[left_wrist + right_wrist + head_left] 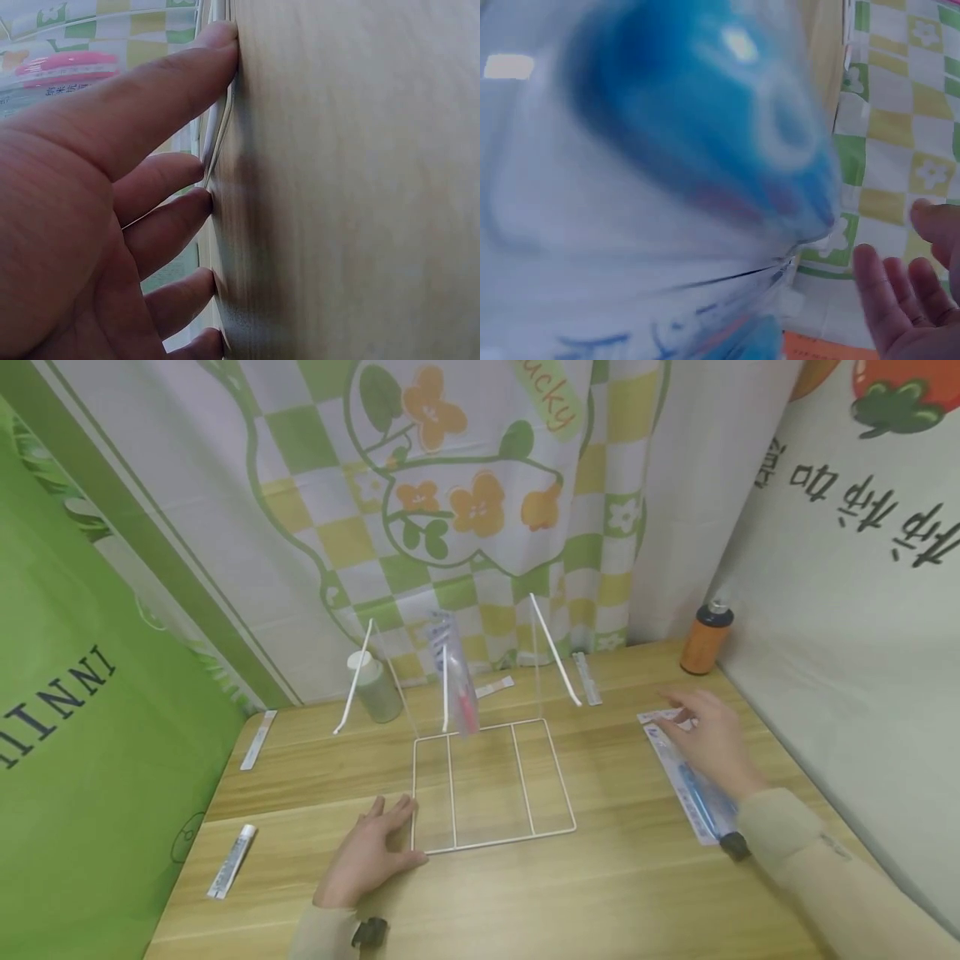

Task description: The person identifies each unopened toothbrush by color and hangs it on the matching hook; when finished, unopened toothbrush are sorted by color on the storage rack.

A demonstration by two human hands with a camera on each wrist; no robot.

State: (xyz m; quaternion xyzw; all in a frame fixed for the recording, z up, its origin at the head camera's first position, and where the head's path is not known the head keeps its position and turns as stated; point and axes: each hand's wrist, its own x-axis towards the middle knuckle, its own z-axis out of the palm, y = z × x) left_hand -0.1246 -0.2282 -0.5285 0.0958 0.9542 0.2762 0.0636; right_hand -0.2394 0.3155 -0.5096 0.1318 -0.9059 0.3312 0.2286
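A white wire display rack (495, 842) with several prongs stands mid-table. On its middle prong hangs a clear blister pack (463, 693) with a pink part, apparently a toothbrush pack. My left hand (367, 856) touches the base's front left corner, thumb and fingers spread; in the left wrist view the fingertips (201, 202) meet the wire and tabletop. At the right lies a toothbrush pack (678, 781) with a blue handle. My right hand (708, 739) is over its upper end. In the right wrist view, thumb and fingers stand apart with nothing visibly between them.
A green bottle with a white cap (378, 693) stands behind the rack, an orange pump bottle (707, 639) at the back right. A small tube (232, 862) lies at the left. Slim white packets (258, 740) lie near the back. Fabric walls close three sides.
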